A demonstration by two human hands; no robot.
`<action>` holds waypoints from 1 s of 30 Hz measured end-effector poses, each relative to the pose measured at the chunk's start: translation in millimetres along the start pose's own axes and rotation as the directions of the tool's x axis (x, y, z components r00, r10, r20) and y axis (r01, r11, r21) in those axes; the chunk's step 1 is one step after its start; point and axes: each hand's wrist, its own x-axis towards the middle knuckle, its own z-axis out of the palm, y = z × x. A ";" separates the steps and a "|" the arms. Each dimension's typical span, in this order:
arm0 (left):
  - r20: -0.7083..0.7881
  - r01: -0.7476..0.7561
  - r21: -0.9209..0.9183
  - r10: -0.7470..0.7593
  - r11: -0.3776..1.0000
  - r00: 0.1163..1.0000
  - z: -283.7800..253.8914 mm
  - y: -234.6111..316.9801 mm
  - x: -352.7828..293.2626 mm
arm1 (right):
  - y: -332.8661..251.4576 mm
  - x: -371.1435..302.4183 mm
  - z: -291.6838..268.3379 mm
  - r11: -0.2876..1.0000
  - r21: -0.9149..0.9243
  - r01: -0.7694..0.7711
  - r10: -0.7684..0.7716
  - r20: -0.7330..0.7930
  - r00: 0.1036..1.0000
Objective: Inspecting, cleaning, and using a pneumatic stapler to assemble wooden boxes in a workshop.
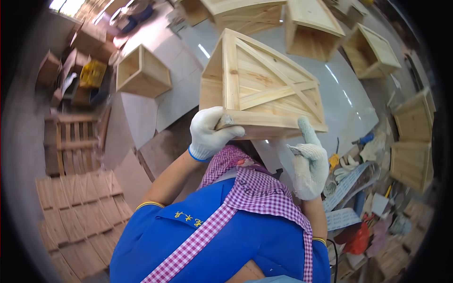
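A pale wooden crate (271,87) with crossed slats on its panel stands tilted in front of me, one open side facing left. My left hand (207,127), in a white knit glove with a blue cuff, is closed round its near left corner, thumb over the lower edge. My right hand (311,162), also gloved, is just below the near right corner. One finger points up there, while the others curl round something small and greyish that I cannot make out. Whether that finger touches the wood is hard to tell.
Similar crates stand behind the grey table (349,94), including one crate (144,70) at left and another crate (373,52) at right. Tools, gloves and paper strips (349,188) clutter the right side. Stacked wooden panels (80,207) lie at lower left, below a slatted pallet (78,141).
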 end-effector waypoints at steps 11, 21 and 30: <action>-0.221 0.192 -0.094 -0.209 0.977 0.953 -45.4 -127.8 -88.0 | 62.5 5.2 130.2 0.964 -0.049 -0.261 0.262 0.344 0.902; -0.016 0.269 -0.072 -0.270 0.961 0.963 -76.1 -160.9 -113.7 | 96.1 -12.7 178.2 0.895 -0.063 -0.441 0.441 0.260 0.859; -0.237 0.004 -0.165 -0.044 0.986 0.971 -75.0 -161.3 -112.8 | 96.8 -12.1 187.4 0.901 -0.084 -0.426 0.434 0.186 0.882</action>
